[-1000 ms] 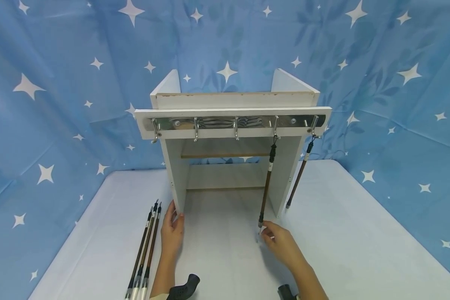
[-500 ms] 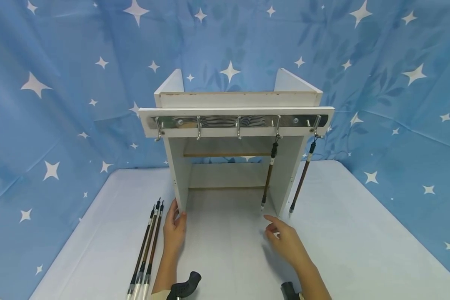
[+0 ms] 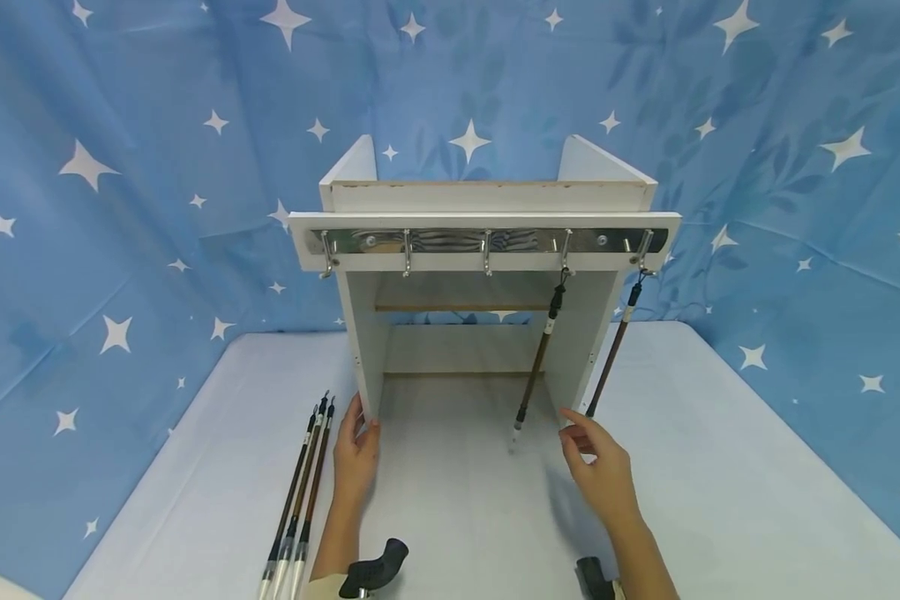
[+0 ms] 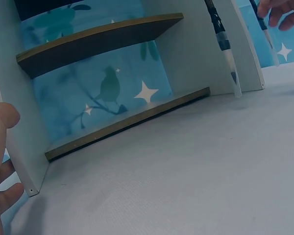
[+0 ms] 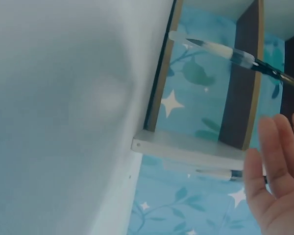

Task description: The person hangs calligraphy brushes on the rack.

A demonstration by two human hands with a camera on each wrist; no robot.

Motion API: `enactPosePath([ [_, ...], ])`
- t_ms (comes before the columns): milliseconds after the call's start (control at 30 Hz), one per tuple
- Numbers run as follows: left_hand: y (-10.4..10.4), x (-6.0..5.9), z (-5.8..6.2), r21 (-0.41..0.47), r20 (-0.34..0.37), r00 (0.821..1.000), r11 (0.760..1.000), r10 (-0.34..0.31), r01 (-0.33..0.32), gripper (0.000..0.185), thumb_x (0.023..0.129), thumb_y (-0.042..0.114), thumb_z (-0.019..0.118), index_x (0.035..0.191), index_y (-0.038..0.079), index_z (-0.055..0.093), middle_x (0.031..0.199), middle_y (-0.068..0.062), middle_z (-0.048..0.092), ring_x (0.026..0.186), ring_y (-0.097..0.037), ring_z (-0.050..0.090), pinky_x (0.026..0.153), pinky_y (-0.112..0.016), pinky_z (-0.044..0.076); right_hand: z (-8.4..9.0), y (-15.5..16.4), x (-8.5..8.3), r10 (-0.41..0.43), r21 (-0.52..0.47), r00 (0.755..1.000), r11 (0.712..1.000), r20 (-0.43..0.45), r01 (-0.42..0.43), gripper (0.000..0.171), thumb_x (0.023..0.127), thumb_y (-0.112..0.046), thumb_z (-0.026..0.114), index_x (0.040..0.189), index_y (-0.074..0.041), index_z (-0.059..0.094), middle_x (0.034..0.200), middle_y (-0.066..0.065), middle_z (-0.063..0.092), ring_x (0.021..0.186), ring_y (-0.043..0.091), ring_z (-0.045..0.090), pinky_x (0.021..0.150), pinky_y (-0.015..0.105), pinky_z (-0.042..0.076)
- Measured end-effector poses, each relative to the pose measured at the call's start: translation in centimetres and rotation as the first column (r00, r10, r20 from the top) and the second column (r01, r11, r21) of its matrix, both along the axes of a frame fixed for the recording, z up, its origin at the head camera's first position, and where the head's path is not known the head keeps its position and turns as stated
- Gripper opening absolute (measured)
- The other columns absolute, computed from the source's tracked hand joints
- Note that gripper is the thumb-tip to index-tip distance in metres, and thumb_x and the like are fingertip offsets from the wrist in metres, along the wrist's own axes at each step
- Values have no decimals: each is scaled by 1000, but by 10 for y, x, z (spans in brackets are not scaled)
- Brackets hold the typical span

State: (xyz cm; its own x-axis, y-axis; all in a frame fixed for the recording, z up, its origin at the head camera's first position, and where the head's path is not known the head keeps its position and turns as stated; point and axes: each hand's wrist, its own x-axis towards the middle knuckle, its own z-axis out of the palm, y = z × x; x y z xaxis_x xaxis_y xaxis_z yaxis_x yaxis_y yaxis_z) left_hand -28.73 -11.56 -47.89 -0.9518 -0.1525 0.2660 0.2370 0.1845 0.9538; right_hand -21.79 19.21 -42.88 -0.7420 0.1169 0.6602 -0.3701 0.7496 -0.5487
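A white wooden shelf (image 3: 360,333) carries a metal rail of hooks (image 3: 450,241) across its front. My left hand (image 3: 356,462) holds the foot of its left side panel, thumb on one face and fingers on the other. From the fourth hook hangs a capped calligraphy brush (image 3: 537,358), slanting in front of the opening. Another calligraphy brush (image 3: 613,354) hangs from the rightmost hook, outside the right panel. My right hand (image 3: 603,475) is by that outer brush's lower end, fingers loosely bent; in the head view it hides the brush's tip.
Several calligraphy brushes (image 3: 303,483) lie side by side on the white table (image 3: 720,467), left of my left forearm. Three hooks (image 3: 407,254) on the left carry nothing. A blue star-patterned curtain (image 3: 157,208) stands behind the shelf.
My right hand has let go of the lower end of the brush on the fourth hook and moved right to the outer brush. The released brush swings. My left hand keeps its hold.
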Motion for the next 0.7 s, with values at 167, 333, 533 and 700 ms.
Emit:
enactPosePath([
  [167, 2, 1, 3, -35, -5, 1000, 999, 23, -23, 55, 94, 13, 49, 144, 14, 26, 143, -17, 32, 126, -37, 41, 97, -48, 42, 2, 8, 0, -11, -109, 992, 994, -126, -3, 43, 75, 9, 65, 115, -3, 60, 81, 8, 66, 74, -10, 53, 69, 1, 43],
  [333, 2, 1, 2, -52, -8, 1000, 998, 28, -28, 56, 93, 11, 49, 144, 13, 26, 144, -16, 32, 128, -35, 37, 99, -48, 40, 5, 9, 0, -35, -169, 978, 986, -204, 0, 55, 71, 10, 69, 123, -1, 55, 90, 14, 64, 87, -14, 50, 77, 1, 40],
  [533, 1, 1, 4, -62, -61, 998, 998, 20, -24, 56, 93, 9, 50, 143, 9, 26, 143, -20, 32, 128, -39, 36, 101, -51, 37, 11, 7, -2, -85, -271, 978, 962, -193, 30, 62, 79, 3, 61, 136, -4, 39, 119, 21, 46, 113, -9, 35, 87, 4, 33],
  [700, -3, 0, -2, -66, -58, 998, 998, 6, -10, 58, 93, 10, 51, 144, 7, 24, 143, -22, 31, 128, -41, 35, 101, -53, 36, 13, 20, -10, -35, -452, 998, 891, 50, 54, 53, 98, -23, 30, 147, -27, 10, 142, 12, 26, 131, 11, 29, 105, 25, 35],
])
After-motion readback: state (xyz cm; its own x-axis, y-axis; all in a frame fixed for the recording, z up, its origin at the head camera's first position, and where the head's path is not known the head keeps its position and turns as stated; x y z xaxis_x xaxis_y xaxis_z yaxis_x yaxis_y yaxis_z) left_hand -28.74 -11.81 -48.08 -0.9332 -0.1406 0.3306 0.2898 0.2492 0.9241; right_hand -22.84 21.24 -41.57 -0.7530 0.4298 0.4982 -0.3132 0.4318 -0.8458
